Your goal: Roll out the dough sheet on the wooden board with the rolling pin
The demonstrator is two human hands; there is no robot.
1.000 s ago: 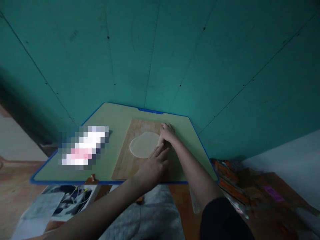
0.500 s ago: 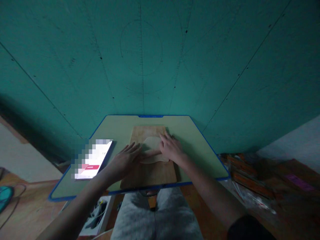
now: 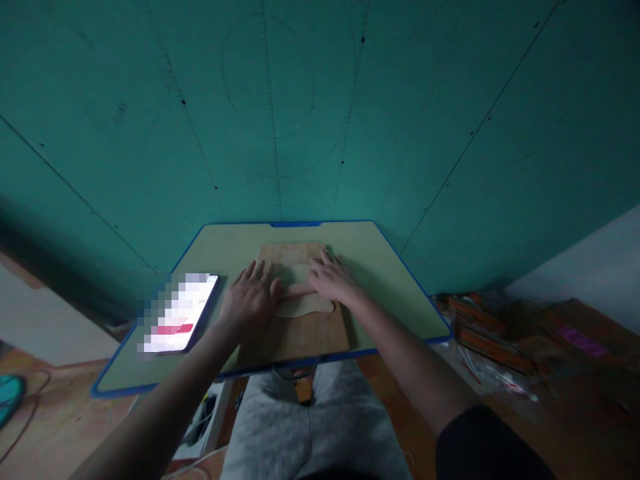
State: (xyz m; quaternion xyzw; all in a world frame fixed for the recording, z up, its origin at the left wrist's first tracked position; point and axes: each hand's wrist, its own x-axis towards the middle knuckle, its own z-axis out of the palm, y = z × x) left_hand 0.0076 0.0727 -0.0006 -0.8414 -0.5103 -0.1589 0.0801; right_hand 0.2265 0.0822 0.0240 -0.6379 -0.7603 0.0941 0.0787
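Observation:
A flat pale sheet of dough [image 3: 303,307] lies on a wooden board [image 3: 305,338]. Across the dough runs a rolling pin [image 3: 299,289], its middle visible between my hands. My left hand [image 3: 250,293] rests over the pin's left end, palm down, fingers spread forward. My right hand [image 3: 331,275] lies over its right end, with the fingers stretched out flat. Both ends of the pin are hidden under the hands.
The board sits on a light table with a blue edge [image 3: 400,280]. A lit tablet or phone [image 3: 193,313] lies at the left. Green wall [image 3: 300,100] rises behind. Boxes and wrapped items [image 3: 500,347] are on the floor at right.
Both hands and the pin have moved slightly forward over the dough, and more dough shows on the near side. The whole view has shifted a little.

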